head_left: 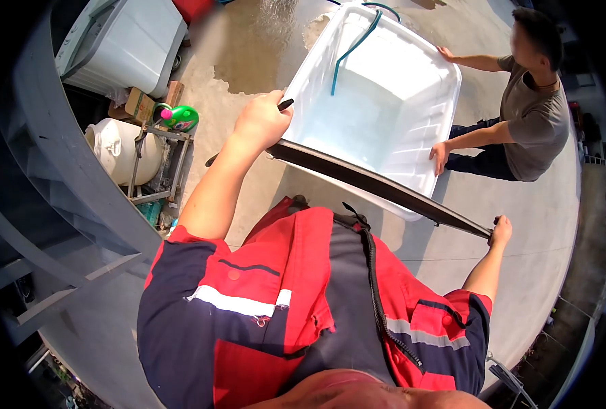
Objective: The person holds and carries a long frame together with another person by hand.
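A long, dark, narrow panel (378,183), seen nearly edge-on, stretches between my two hands in front of my chest. My left hand (263,121) is closed around its left end, where a short black piece pokes out by the fingers. At the lower right, my right hand (500,230) grips the other end. Just beyond the panel stands a large white plastic tub (446,88) holding shallow water (350,129); the panel hides part of its near rim. A green hose (352,49) hangs over the far edge into the tub.
Another person (538,95) stands at the right with both hands on the tub's side. At left are a white barrel (129,151), a metal frame (182,160), a green bottle (183,118), a cardboard box (139,105) and a grey-white bin (129,48). Wet concrete (245,54) lies behind.
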{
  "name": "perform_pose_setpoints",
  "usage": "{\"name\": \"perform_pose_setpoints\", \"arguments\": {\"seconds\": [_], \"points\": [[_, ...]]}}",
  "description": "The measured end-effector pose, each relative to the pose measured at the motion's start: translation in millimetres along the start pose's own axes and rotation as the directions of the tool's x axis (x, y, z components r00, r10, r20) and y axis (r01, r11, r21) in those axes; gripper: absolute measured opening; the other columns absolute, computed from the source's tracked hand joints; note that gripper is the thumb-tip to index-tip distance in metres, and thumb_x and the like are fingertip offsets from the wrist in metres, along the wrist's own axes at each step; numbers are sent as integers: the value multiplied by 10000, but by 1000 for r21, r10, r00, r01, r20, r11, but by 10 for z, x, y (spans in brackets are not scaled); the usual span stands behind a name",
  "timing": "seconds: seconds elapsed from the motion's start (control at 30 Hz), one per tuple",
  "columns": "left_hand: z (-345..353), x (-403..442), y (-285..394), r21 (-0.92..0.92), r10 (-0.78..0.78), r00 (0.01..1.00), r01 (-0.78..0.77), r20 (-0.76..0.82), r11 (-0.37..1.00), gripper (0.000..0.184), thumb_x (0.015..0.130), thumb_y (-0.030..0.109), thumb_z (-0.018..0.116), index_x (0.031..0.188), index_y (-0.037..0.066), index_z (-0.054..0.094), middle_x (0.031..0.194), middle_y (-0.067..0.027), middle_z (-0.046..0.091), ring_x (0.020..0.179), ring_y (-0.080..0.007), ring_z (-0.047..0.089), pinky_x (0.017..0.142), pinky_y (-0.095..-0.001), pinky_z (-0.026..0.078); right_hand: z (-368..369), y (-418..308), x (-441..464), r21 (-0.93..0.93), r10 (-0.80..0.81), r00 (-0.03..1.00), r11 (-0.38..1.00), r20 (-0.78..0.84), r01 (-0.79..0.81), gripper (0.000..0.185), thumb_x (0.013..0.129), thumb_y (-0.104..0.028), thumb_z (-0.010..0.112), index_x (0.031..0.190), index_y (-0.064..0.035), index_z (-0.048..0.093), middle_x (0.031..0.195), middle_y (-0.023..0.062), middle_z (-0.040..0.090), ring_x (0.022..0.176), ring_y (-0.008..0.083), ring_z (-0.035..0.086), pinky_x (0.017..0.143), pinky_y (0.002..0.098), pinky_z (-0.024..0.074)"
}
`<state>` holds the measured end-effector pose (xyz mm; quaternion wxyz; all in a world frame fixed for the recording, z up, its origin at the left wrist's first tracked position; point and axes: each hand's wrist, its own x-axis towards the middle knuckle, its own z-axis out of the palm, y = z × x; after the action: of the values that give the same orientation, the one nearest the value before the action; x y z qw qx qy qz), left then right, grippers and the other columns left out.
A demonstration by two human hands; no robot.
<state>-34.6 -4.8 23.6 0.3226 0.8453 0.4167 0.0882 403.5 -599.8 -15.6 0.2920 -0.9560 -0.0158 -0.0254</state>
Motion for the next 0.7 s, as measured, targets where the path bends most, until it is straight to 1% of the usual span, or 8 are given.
{"name": "perform_pose_setpoints", "arguments": {"seconds": [0.07,0.17,0.27,0.37,0.47,0.6,0.67,0.7], "points": [[-16,-1,26,20,3,1000,-3,6,1000,356,881,269,557,1142,36,623,1070,-220,648,1027,-381,610,874,-447,482,21,62,20,21,-11,1000,1000,-24,12,303,836,-245,507,783,22,642,721,80,607,685,180,528,636,344,432],[26,5,-13,-33,-21,1000,20,-13,999,358,885,265,556,1156,40,623,1083,-220,649,1033,-381,610,876,-451,482,15,30,-31,37,-16,999,999,-42,18,297,837,-237,508,773,22,638,711,75,599,682,174,524,630,339,427],[99,40,-97,-41,2,999,-4,-45,999,362,887,271,562,1161,45,627,1088,-220,659,1034,-379,616,887,-440,484,10,-9,-73,49,2,1000,999,-21,-1,281,836,-224,512,768,22,633,706,62,589,679,164,516,625,333,420],[60,15,-85,-90,-38,999,36,-18,995,356,884,272,565,1146,42,641,1080,-223,669,1020,-380,628,888,-427,492,11,14,-55,63,-7,1000,998,-3,7,284,838,-237,522,779,12,645,719,49,596,681,157,516,625,324,417],[91,27,-124,-105,45,995,-55,-87,993,329,912,249,571,1134,18,642,1005,-238,675,946,-380,648,830,-400,504,30,75,-3,88,-36,999,995,0,35,286,839,-242,528,775,9,648,720,45,597,678,157,514,626,319,414],[80,16,-142,-137,32,993,-48,-117,989,327,884,265,562,1104,44,660,1022,-224,681,941,-378,657,824,-408,512,61,116,48,171,-15,1000,985,9,13,281,837,-234,532,757,14,636,710,46,586,677,158,507,627,322,413],[48,-42,-77,-163,-9,998,-1,-63,987,325,884,266,566,1106,47,660,1013,-224,682,925,-375,660,816,-401,512,54,105,16,84,-39,999,996,-2,39,285,831,-224,513,773,28,634,713,65,595,669,158,509,616,328,418],[83,-36,-99,-160,5,996,-20,-92,987,324,883,263,571,1108,48,660,1009,-227,680,913,-378,656,815,-395,513,54,105,8,60,-53,999,997,-9,53,289,831,-228,510,773,27,634,710,68,594,667,159,508,614,329,417]]}}
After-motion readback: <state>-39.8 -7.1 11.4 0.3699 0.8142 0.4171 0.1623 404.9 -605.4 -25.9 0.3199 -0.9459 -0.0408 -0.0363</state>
